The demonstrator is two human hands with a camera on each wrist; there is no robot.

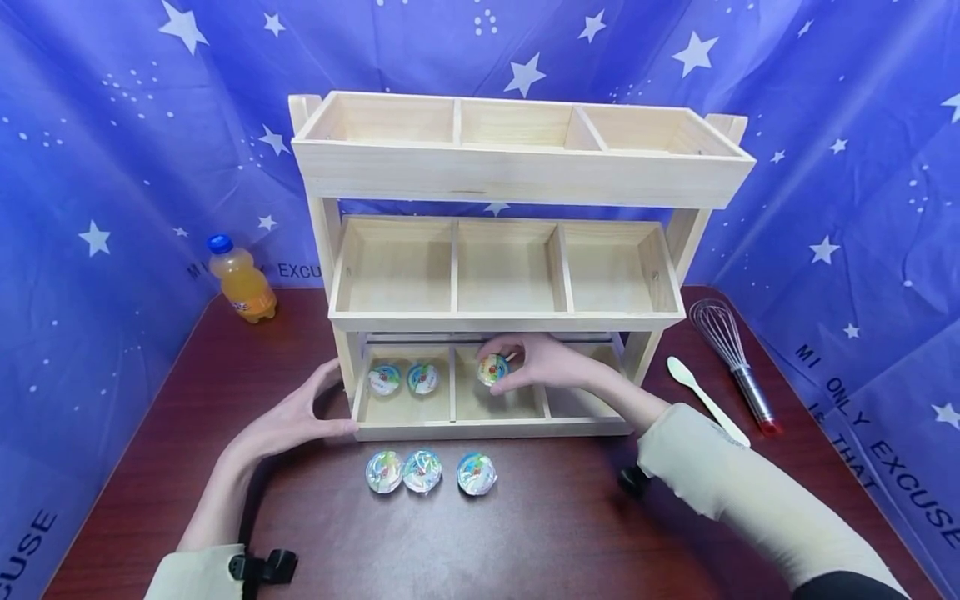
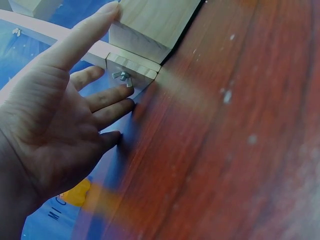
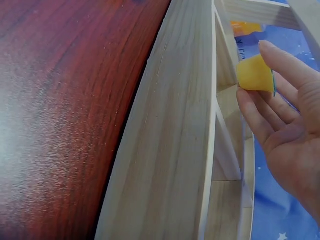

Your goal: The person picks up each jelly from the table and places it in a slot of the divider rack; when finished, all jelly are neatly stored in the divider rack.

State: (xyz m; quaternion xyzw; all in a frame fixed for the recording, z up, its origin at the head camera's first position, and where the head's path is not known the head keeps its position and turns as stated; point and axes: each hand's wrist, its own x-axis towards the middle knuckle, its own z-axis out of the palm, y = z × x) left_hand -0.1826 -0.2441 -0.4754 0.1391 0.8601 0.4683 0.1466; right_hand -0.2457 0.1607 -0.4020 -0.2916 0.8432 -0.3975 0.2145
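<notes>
My right hand [image 1: 536,362] pinches a jelly cup [image 1: 492,369] between thumb and fingers, over the middle compartment of the wooden rack's bottom tray [image 1: 495,431]. The right wrist view shows the cup's yellow body [image 3: 254,74], tilted on its side. Two foil-lidded jelly cups [image 1: 423,379] sit in the left compartment. On the table in front of the tray are three more jelly cups [image 1: 476,474], two of them side by side. My left hand [image 1: 300,412] is at the tray's left end, thumb against the front corner, fingers loosely extended near a wing nut [image 2: 122,76].
The rack's middle tray [image 1: 506,322] and top tray [image 1: 517,175] overhang the bottom one. An orange drink bottle [image 1: 243,282] stands at the back left. To the right lie a pale spoon [image 1: 705,398] and a whisk [image 1: 738,367]. A blue starry curtain [image 1: 135,167] surrounds the table.
</notes>
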